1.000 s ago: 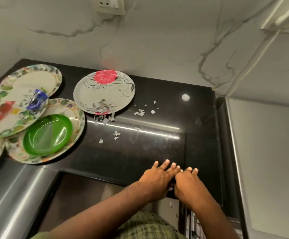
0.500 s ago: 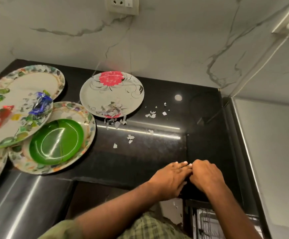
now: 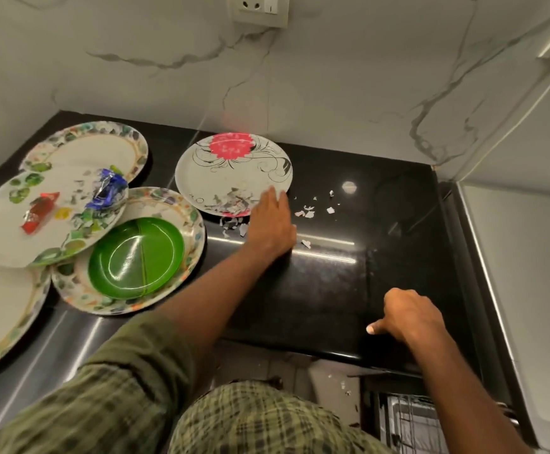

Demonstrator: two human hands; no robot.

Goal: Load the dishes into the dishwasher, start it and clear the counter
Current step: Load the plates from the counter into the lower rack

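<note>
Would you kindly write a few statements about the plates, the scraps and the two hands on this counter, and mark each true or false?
1. The left hand reaches to the near rim of the red-flower plate. True.
2. The green plate lies alone on the bare counter. False: it sits on a floral-rimmed plate.
3. Paper scraps lie on the black counter. True.
4. The right hand holds a plate. False: it rests curled at the counter's front edge, holding nothing visible.

The left hand (image 3: 272, 224) hides the flower plate's (image 3: 234, 172) near rim; its fingers (image 3: 275, 199) are blurred.
</note>
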